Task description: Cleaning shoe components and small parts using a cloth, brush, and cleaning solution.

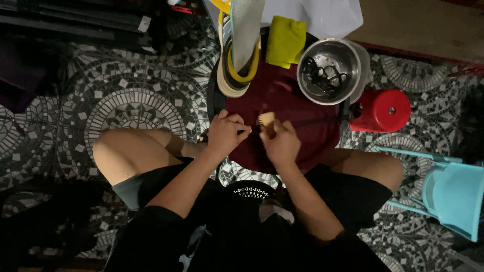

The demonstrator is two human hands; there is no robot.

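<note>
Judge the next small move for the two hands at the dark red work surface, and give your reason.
Probably draw the brush in the right hand across the dark strip pinched by the left hand: the bristles already sit at the strip's end.

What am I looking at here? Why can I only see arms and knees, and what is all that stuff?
The camera sits on a person's head and looks straight down, so you see only their own arms, knees and lap. There is just this one picture.

The person sits over a dark red round table on a floor of black and white mosaic tiles. Their left hand and right hand meet in the middle. The right hand holds a small tan piece; the light is too dim to tell what it is. The left hand seems to pinch something thin and dark.

On the table stand a metal bowl with dark bits inside, a yellow cloth and shoe soles. Beside it are a red stool and a light blue chair.
</note>
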